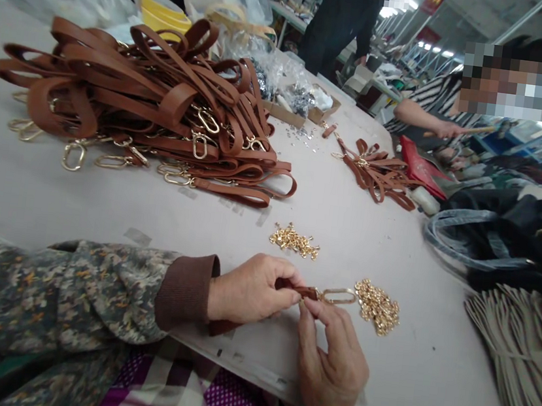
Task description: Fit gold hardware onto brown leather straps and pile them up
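My left hand point(255, 288) is closed around a brown leather strap point(308, 292) close to its end. A gold oval clasp point(339, 296) hangs from that end and lies toward the right. My right hand point(334, 356) pinches at the strap's end, fingertips against those of the left; a tiny gold piece seems to be between them, too small to make out fully. Beyond my hands lies a small pile of gold screws or studs point(295, 240). Just right of the clasp is a second pile of small gold fittings point(377, 307).
A big heap of brown straps with gold clasps point(164, 104) covers the table's left side. A smaller bunch of straps point(378, 170) lies farther back. Black bags point(534, 229) and a grey strap bundle point(525, 346) stand right. Across the table a person in stripes point(430, 110) holds a tool.
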The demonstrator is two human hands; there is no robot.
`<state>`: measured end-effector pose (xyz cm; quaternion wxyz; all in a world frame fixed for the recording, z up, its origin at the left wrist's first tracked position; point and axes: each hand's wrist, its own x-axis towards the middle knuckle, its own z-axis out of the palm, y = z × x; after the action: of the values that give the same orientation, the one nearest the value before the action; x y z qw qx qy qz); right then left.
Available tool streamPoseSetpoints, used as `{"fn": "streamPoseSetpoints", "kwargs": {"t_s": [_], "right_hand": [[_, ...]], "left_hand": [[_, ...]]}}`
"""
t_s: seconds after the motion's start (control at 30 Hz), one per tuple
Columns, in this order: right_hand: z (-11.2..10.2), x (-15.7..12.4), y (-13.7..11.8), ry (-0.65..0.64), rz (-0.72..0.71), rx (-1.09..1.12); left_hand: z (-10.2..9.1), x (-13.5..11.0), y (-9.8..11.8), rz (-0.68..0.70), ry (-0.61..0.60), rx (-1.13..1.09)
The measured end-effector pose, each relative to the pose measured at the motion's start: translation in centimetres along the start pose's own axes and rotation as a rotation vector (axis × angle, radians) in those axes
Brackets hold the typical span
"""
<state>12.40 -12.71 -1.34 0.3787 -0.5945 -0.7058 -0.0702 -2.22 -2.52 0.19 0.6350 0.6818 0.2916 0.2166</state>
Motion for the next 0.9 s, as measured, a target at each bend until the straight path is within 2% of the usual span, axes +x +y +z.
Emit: {"fn": "streamPoseSetpoints", "kwargs": {"t_s": [0.1, 0.2, 0.37, 0.47, 0.57, 0.67, 0.83, 0.9], "right_hand": [[0.4, 0.0, -0.4, 0.058, 0.051, -0.01], [1.3, -0.3, -0.9, 0.143, 0.196, 0.02], [3.0, -1.1, -1.3, 0.376, 0.627, 0.385], [3.5, -1.2, -1.0, 0.457, 0.772, 0.577], [3.6, -1.3, -0.7, 0.39, 0.796, 0.602], [3.2, -1.5, -0.9, 0.296, 0.759, 0.547], [2.6, -2.0, -0.9, 0.26, 0.72, 0.508], [2.5, -2.3, -0.7, 0.237, 0.721, 0.508]], "left_hand": [[-0.1, 0.0, 0.0, 0.119, 0.043, 0.09], [-0.2, 0.0, 0.0, 0.172, 0.057, 0.1], [0.0, -0.2, 0.0, 0.206, 0.04, 0.122], [0.1, 0.0, -0.2, 0.242, 0.041, 0.143], [0.1, 0.1, -0.4, 0.25, 0.065, 0.15], [0.0, -0.1, -0.1, 0.232, 0.052, 0.166], [-0.2, -0.3, 0.3, 0.202, -0.001, 0.145], [-0.3, -0.3, 0.3, 0.234, -0.004, 0.15]]}}
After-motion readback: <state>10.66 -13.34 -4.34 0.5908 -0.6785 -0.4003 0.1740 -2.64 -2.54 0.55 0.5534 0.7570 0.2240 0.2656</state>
